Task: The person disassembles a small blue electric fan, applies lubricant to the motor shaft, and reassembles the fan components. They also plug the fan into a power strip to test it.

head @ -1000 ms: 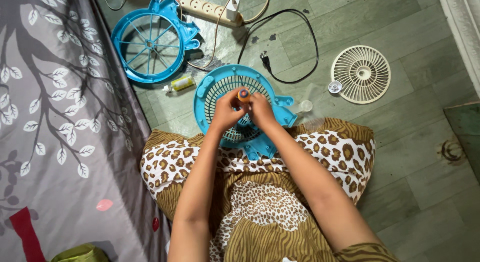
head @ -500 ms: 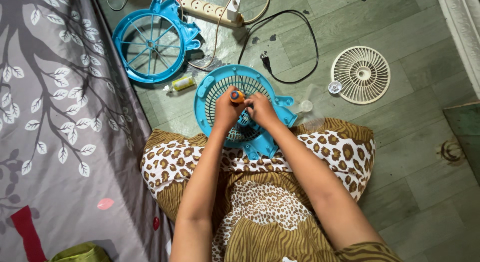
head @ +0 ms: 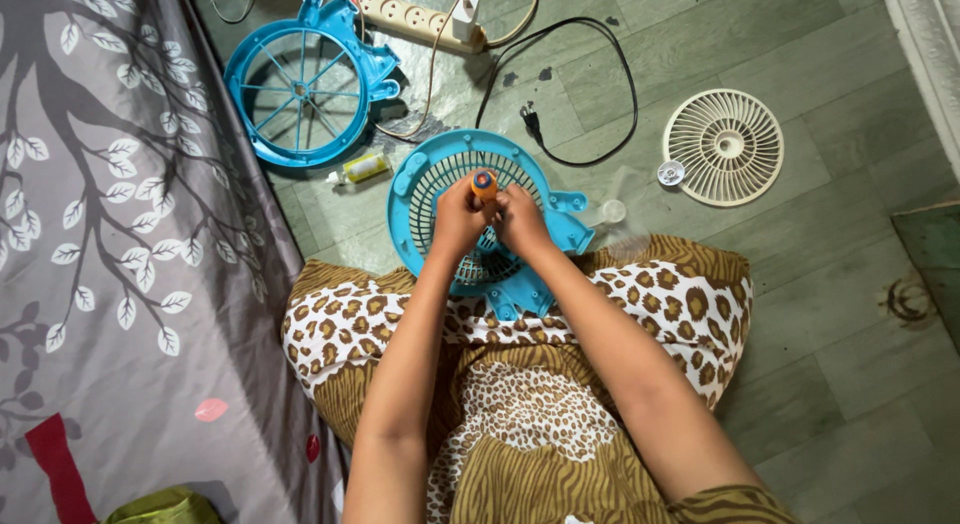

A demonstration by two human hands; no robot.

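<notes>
A blue round fan grille [head: 420, 189] lies on the floor just past my knees. Over its middle my left hand [head: 457, 220] grips a screwdriver with an orange handle [head: 484, 184], held upright with its tip hidden in the grille. My right hand [head: 522, 222] is closed beside it, its fingers touching the same tool low on the handle. The tool's shaft is hidden behind my fingers.
A second blue fan frame [head: 305, 79] lies at the back left, a small yellow tube [head: 364, 168] beside it. A white power strip [head: 415, 16] and a black cable [head: 600, 54] are at the back. A cream fan grille [head: 723, 147] lies right. A grey leaf-patterned cloth [head: 110, 244] covers the left.
Both hands stay together on the screwdriver over the blue grille; the orange handle has shifted slightly between frames as the hands work it.
</notes>
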